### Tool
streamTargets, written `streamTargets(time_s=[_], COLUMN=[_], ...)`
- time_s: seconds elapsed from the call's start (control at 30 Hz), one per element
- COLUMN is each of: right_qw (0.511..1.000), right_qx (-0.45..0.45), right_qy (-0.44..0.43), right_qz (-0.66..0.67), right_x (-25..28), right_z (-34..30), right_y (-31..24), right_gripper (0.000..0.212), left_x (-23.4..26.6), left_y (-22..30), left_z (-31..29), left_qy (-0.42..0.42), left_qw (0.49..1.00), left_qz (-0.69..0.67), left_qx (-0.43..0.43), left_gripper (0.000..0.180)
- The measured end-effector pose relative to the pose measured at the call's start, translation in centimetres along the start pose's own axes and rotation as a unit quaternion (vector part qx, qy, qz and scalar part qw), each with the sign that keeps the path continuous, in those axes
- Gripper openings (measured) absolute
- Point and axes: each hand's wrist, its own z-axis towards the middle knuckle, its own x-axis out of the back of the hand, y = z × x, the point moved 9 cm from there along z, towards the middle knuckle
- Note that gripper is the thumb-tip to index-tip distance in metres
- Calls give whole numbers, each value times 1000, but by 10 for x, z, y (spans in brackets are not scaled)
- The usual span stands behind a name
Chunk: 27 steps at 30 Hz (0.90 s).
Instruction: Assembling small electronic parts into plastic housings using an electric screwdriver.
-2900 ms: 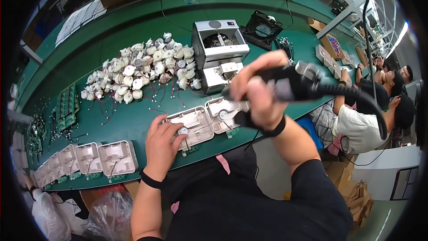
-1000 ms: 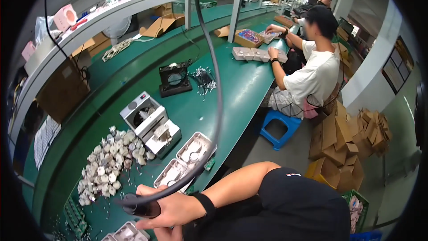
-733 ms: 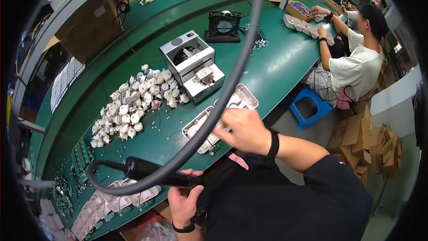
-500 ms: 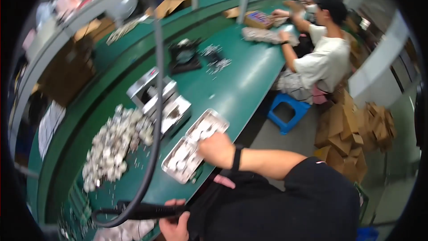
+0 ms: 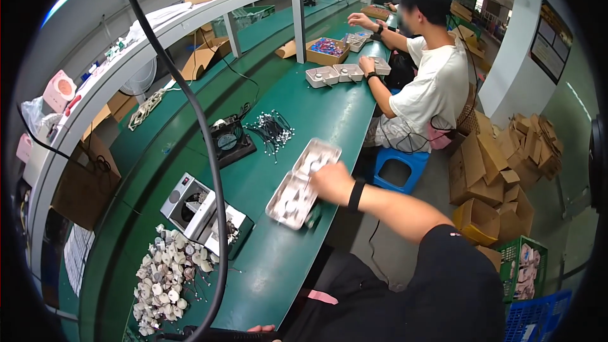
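While my right hand (image 5: 332, 183) is stretched out over the bench (image 5: 263, 272), my left hand (image 5: 261, 328) is cut off by the lower edge, so that only some fingertips show. My hands are well apart. Beside those left fingertips lies the end of a black tool (image 5: 231, 335); too little of it shows for me to tell whether they are clamped on it.

My right hand is at the right side of two open white cases, about where they meet: the near case (image 5: 286, 191) and the far case (image 5: 322, 148) sit end to end along the bench's front edge. My fingers are blurred and partly hidden, so I cannot tell whether they grip a case or only touch it. Small parts lie inside both cases, too blurred to make out, and a green piece (image 5: 312, 219) shows at the near one's right side.

Left of the cases stands a grey machine (image 5: 204, 210), with a heap of whitish parts (image 5: 161, 282) next to it. Beyond it are a black fan (image 5: 227, 140) and a bundle of black leads (image 5: 271, 132) with white ends. A thick cable (image 5: 190, 96) runs down in front of the machine. Farther along, a co-worker (image 5: 437, 79) in a white shirt sits with one hand at a row of cases (image 5: 324, 76), near a box (image 5: 324, 59) of colourful bits.
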Motion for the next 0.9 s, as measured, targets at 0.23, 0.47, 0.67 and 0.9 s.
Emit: streamTargets(time_s=[0.23,0.47,0.67,0.9], right_qw=[997,987,959,788], right_qx=[-38,-117,-192,144], right_qy=[38,74,141,-130], right_qz=[-60,-83,-152,585], right_x=[-16,-43,-5,52], right_z=[101,145,155,3], right_y=[172,258,227,-88], right_gripper=[21,17,19,36], left_x=[-22,-32,-31,-49], left_y=[9,10,12,20], left_z=[6,0,3,45], left_qy=[12,14,31,-65], left_qw=[999,997,997,970], left_qz=[35,77,72,224], left_qx=[9,20,23,-75], left_gripper=[43,42,40,41])
